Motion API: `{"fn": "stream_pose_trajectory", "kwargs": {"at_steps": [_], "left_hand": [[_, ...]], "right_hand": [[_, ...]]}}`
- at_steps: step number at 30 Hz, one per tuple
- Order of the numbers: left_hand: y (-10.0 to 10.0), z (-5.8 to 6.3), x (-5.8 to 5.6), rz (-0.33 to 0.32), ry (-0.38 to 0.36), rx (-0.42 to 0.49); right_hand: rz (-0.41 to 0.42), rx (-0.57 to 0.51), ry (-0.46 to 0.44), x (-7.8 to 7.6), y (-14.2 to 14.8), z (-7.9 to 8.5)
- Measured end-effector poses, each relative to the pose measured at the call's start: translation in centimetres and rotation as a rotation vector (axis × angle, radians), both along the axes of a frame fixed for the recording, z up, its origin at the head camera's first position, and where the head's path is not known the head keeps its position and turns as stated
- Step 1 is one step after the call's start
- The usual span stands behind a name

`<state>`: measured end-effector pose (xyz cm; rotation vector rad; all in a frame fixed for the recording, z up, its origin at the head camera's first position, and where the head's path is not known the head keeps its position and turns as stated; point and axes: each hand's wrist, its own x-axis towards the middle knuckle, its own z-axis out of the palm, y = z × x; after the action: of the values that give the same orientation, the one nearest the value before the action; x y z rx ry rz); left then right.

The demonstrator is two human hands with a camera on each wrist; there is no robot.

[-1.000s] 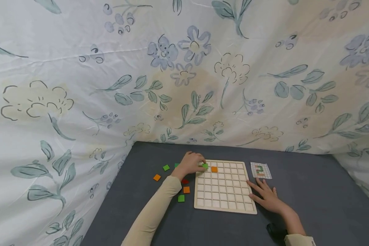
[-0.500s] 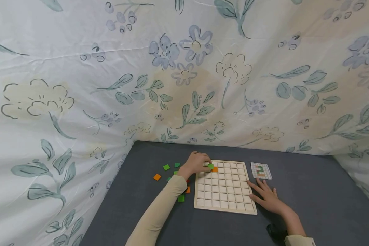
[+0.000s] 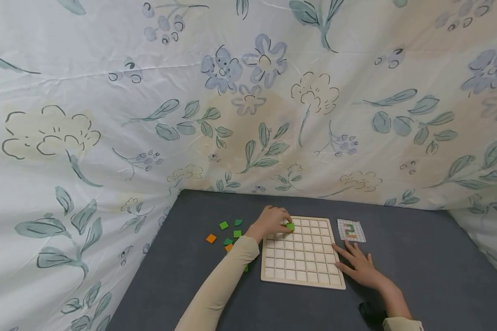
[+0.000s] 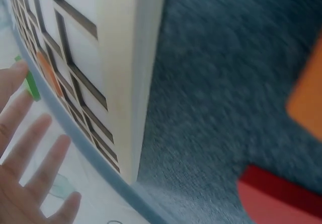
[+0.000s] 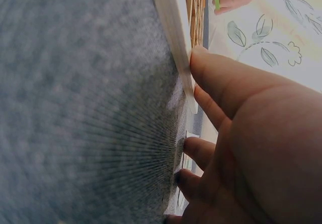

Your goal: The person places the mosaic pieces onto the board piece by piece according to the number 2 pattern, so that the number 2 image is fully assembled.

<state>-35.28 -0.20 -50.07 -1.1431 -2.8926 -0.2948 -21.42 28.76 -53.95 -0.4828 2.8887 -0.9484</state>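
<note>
Between thumb and index finger, my left hand (image 3: 271, 221) pinches a green square tile (image 3: 290, 226) above the far rows of the wooden grid board (image 3: 301, 253). In the left wrist view the green tile (image 4: 31, 83) is held on edge, with an orange tile (image 4: 49, 74) lying in the board just beyond it; the head view mostly hides that orange tile behind the fingers. My right hand (image 3: 360, 265) rests with spread fingers at the board's right edge. Thumb and index finger touch the board's rim (image 5: 173, 27) in the right wrist view.
Loose green and orange tiles, such as an orange tile (image 3: 211, 238), lie left of the board. A red piece (image 4: 276, 199) is near the left wrist. A printed pattern card (image 3: 351, 230) lies right of the board. Floral cloth (image 3: 248, 115) hangs behind the dark table (image 3: 157, 285).
My left hand has moved right along the board's far side with the green tile, from the corner to over the orange tile. The right hand has stayed at the board's edge.
</note>
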Motion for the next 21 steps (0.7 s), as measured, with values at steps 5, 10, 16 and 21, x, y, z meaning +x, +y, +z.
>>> {"fn": "stream_pose_trajectory", "kwargs": {"at_steps": [5, 10, 16, 21], "left_hand": [[0.6, -0.6, -0.3, -0.013, 0.006, -0.009], [1.2, -1.1, -0.5, -0.016, 0.023, -0.032], [1.7, -0.6, -0.3, -0.004, 0.012, -0.048], [1.9, -0.4, -0.1, 0.011, -0.014, -0.061]], "right_hand": [[0.000, 0.012, 0.011, 0.0, 0.0, -0.1], [-0.006, 0.015, 0.019, -0.1, 0.1, -0.4], [-0.011, 0.023, 0.012, -0.2, 0.1, -0.5], [-0.007, 0.015, 0.014, -0.2, 0.0, -0.3]]}}
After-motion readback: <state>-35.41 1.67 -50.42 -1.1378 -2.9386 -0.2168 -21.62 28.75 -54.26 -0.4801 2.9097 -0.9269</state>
